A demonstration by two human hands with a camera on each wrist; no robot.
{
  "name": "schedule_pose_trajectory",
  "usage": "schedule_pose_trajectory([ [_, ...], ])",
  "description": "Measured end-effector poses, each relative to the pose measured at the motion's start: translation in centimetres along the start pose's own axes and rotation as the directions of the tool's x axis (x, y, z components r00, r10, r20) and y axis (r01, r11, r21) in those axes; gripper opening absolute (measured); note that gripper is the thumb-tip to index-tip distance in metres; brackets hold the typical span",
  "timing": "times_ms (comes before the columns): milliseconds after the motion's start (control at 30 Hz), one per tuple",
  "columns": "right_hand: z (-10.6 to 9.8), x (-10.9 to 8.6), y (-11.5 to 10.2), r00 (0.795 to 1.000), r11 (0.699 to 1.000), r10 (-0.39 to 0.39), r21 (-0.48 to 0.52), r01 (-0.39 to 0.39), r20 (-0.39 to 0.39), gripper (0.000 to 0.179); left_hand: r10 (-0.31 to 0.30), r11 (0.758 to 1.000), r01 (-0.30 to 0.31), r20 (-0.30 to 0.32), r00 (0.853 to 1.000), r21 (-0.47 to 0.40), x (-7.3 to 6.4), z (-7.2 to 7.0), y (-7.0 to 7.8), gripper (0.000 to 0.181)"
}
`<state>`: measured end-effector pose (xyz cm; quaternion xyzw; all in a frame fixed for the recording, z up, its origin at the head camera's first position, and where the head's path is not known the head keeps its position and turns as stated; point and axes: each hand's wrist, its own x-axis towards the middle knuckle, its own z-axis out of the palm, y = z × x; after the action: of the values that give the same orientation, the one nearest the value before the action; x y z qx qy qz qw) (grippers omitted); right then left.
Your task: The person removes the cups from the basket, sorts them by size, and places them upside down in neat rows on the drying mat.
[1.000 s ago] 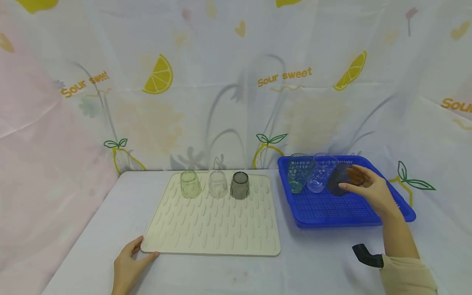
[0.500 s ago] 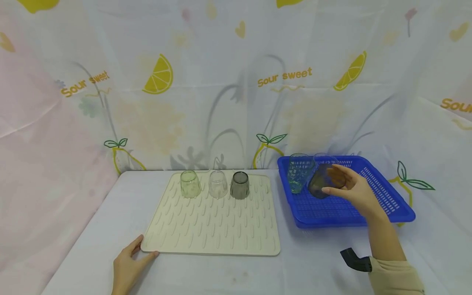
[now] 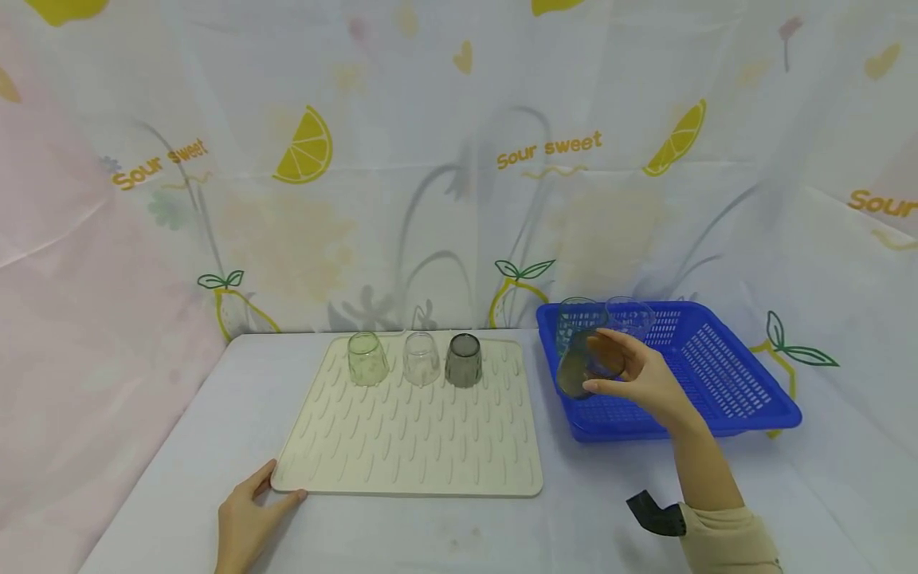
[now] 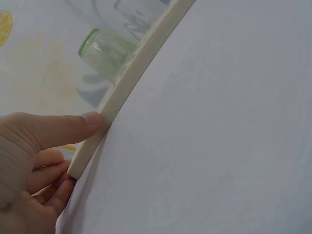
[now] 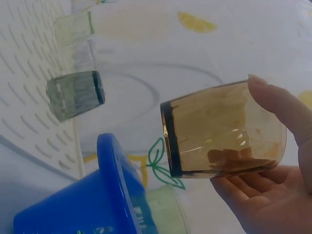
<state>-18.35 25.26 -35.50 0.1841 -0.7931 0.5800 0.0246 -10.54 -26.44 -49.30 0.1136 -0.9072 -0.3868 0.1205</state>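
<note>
The left hand [image 3: 247, 518] pinches the mat's [image 3: 409, 438] near corner, perhaps to steady it; three glasses [image 3: 421, 363] stand on it wide rim down — likely stabler. The right hand [image 3: 645, 383] grips a brown glass [image 5: 209, 131] near its rim, base free, above the basket [image 3: 724, 371].

At right, an amber glass [image 5: 219, 129] and blue latticed basket [image 3: 739, 375]; at left, a dash-patterned cream mat [image 3: 409, 446], green glass [image 3: 368, 363], clear glass [image 3: 421, 363], grey glass [image 3: 464, 364]; far, a white lemon-print backdrop [image 3: 402, 96]
</note>
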Motion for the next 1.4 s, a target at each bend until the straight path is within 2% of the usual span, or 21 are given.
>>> schedule_pose_trajectory([
  [467,4.0,1.6,0.7,0.996,0.996,-0.009,0.087,0.001,0.094,0.080,0.090,0.996,-0.090,-0.079,0.993,0.006,0.1,-0.1,0.8,0.069],
  [600,5.0,1.9,1.0,0.994,0.992,-0.027,0.127,0.013,0.108,0.080,0.164,0.986,-0.165,-0.106,0.981,0.000,0.5,0.0,1.9,0.063],
  [700,5.7,2.2,1.1,0.993,0.992,-0.035,0.126,0.021,0.114,0.080,0.196,0.979,-0.200,-0.087,0.977,-0.049,0.7,-0.1,3.2,0.061],
  [900,6.8,2.5,1.1,0.990,0.991,-0.043,0.129,0.026,0.138,0.083,0.205,0.967,-0.202,0.001,0.979,-0.156,1.3,0.2,6.1,0.059],
  [1100,7.6,2.8,1.0,0.986,0.987,-0.064,0.153,0.040,0.156,0.083,0.284,0.929,-0.267,0.029,0.958,-0.254,2.0,1.5,8.6,0.056],
  [1233,8.2,2.9,0.8,0.983,0.983,-0.078,0.176,0.049,0.166,0.082,0.359,0.883,-0.315,0.068,0.931,-0.348,2.5,2.7,10.4,0.056],
  [1400,9.0,3.0,0.4,0.976,0.980,-0.097,0.192,0.059,0.195,0.082,0.432,0.824,-0.333,0.127,0.893,-0.459,3.0,4.1,13.0,0.056],
])
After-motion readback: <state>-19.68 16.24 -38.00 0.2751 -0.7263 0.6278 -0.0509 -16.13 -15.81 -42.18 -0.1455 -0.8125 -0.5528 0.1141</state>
